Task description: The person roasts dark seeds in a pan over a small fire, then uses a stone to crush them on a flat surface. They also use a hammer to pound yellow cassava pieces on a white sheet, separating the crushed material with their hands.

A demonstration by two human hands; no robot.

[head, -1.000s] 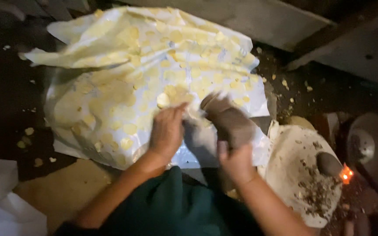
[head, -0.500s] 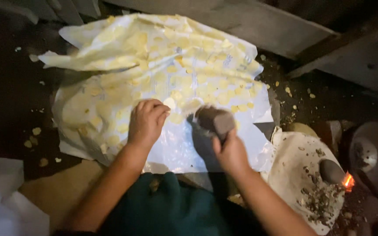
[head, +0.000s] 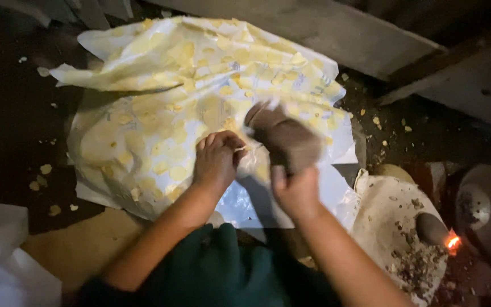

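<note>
A white plastic sheet (head: 143,74) lies spread on the dark floor, covered with several thin yellow slices (head: 166,150). My left hand (head: 217,159) rests on the sheet near its middle, fingers curled shut around a small piece I cannot make out. My right hand (head: 294,190) grips a brown, blocky stone-like object (head: 285,139), blurred with motion and raised just above the sheet beside my left hand.
A round pale tray (head: 387,227) with dark debris sits at the right, and a small flame (head: 453,241) burns beside it. A metal bowl (head: 475,207) stands farther right. Wooden planks (head: 336,28) run along the top. White cloth (head: 1,261) lies at bottom left.
My right hand has lifted the brown object up and forward over the sheet. My left hand has stayed near the sheet's middle and curled its fingers tighter.
</note>
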